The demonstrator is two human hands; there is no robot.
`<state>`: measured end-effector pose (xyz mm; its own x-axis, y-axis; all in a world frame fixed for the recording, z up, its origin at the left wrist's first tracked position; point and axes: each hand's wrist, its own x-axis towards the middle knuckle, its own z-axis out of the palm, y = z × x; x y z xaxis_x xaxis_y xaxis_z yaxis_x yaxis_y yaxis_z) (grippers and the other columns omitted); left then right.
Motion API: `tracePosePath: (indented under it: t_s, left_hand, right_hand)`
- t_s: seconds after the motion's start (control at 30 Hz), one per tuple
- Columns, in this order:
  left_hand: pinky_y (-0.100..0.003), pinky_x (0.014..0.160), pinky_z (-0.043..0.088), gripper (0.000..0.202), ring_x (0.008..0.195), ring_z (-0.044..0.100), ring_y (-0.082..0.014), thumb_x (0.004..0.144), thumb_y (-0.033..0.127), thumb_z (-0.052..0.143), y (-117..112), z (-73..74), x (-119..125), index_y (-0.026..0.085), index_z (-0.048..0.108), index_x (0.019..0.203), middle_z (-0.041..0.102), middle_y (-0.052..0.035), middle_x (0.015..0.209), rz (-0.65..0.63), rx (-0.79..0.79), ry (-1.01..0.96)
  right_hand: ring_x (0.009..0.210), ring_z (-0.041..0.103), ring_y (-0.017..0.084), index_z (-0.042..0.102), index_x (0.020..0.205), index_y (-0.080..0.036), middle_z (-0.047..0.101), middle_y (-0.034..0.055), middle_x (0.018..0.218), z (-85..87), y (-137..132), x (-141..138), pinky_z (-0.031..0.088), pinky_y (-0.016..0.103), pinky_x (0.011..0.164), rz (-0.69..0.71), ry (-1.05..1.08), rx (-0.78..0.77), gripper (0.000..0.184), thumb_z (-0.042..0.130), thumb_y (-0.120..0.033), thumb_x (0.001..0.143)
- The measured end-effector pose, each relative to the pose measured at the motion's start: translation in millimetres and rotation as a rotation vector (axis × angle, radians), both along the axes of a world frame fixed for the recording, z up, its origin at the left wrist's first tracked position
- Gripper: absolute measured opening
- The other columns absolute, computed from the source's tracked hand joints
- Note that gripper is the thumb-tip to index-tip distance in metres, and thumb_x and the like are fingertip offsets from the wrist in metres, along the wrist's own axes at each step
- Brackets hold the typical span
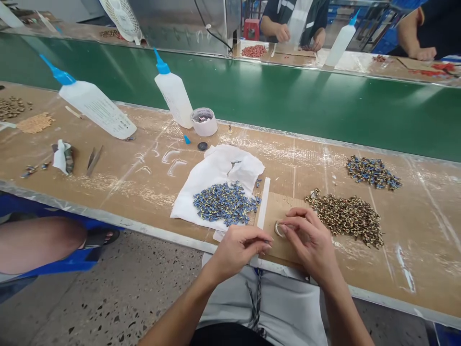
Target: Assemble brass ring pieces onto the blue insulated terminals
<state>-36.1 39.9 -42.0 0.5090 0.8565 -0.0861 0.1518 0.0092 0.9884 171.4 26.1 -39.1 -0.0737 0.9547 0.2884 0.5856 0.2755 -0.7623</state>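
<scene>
Two hands work over a cardboard pad (279,204) at the near edge of the table (425,259). Left hand (237,247): grip narrow, thumb and index fingertips closed on a small piece (267,243), mostly hidden. Right hand (312,238): thumb and index fingertips nearly meet at a small round ring (277,228) on the pad; whether they hold a part cannot be told. Blue-and-yellow pieces (223,203) lie on a white sheet (201,175) to the left; brown curved pieces (353,218) lie to the right, each presumably placed within reach of the nearer hand. A mixed blue-and-brown pile (372,173) sits farther back, apparently to keep it separate. A squeeze bottle (175,98) stands behind the sheet, likely to leave the working area free.
</scene>
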Motion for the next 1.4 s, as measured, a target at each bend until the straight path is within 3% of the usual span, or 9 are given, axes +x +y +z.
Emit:
tracePosePath:
  t_s: [0.17,0.27,0.43,0.6,0.77,1.1,1.4]
  left_hand:
    - [-0.021,0.065,0.055,0.013,0.066,0.067,-0.0135,0.087,0.020,0.062,-0.8,-2.7,-0.2,0.015,0.072,0.094,0.070,-0.0043,0.079,-0.006,-0.068,-0.028]
    - [-0.020,0.061,0.054,0.012,0.063,0.067,-0.0129,0.086,0.020,0.064,-0.6,-1.8,1.2,0.015,0.072,0.093,0.070,-0.0034,0.077,-0.002,-0.026,0.024]
    - [-0.018,0.058,0.052,0.013,0.062,0.067,-0.0126,0.087,0.023,0.064,0.6,1.7,3.1,0.015,0.073,0.092,0.071,-0.0033,0.074,-0.032,0.042,0.103]
    - [-0.020,0.062,0.055,0.016,0.063,0.069,-0.0141,0.087,0.021,0.062,1.2,1.2,4.1,0.013,0.072,0.095,0.073,-0.0049,0.076,-0.043,-0.046,0.071]
    - [-0.021,0.063,0.055,0.017,0.065,0.070,-0.0146,0.087,0.023,0.062,2.8,-1.4,3.9,0.014,0.072,0.098,0.074,-0.0048,0.076,-0.056,-0.021,0.078]
    - [-0.020,0.059,0.047,0.012,0.059,0.064,-0.0125,0.086,0.021,0.066,4.1,1.0,7.5,0.017,0.076,0.092,0.072,-0.0020,0.068,-0.053,0.205,0.212]
    - [-0.021,0.061,0.045,0.012,0.062,0.063,-0.0125,0.087,0.022,0.067,2.6,0.7,8.0,0.017,0.076,0.090,0.074,-0.0022,0.073,-0.045,0.279,0.217]
  right_hand:
    - [0.094,0.056,0.022,0.069,0.091,-0.023,0.056,0.0070,0.101,0.7,5.0,5.0,0.046,0.039,0.082,-0.057,-0.095,0.059,0.011,0.058,-0.025,0.092]
    - [0.092,0.056,0.022,0.069,0.089,-0.024,0.058,0.0064,0.098,1.6,1.3,11.2,0.046,0.038,0.079,-0.031,-0.078,0.011,0.012,0.057,-0.026,0.092]
    - [0.095,0.059,0.021,0.070,0.087,-0.023,0.059,0.0068,0.101,-4.1,-3.1,13.3,0.048,0.034,0.076,-0.059,0.167,-0.115,0.011,0.061,-0.029,0.091]
    - [0.097,0.060,0.020,0.070,0.086,-0.023,0.063,0.0056,0.096,-9.5,-8.8,6.7,0.049,0.033,0.079,-0.160,0.429,-0.030,0.005,0.065,-0.024,0.088]
    - [0.075,0.064,0.018,0.069,0.091,-0.021,0.067,0.0050,0.085,-14.3,-29.3,-10.8,0.050,0.029,0.062,-0.336,0.603,0.025,0.006,0.065,-0.024,0.088]
    - [0.080,0.067,0.018,0.071,0.093,-0.023,0.072,0.0046,0.088,-20.7,-45.3,-18.2,0.057,0.032,0.072,-0.259,0.521,0.028,0.010,0.067,-0.016,0.086]
    - [0.082,0.067,0.019,0.072,0.093,-0.024,0.072,0.0042,0.089,-20.5,-45.3,-18.8,0.056,0.033,0.073,-0.232,0.478,0.059,0.014,0.067,-0.014,0.085]
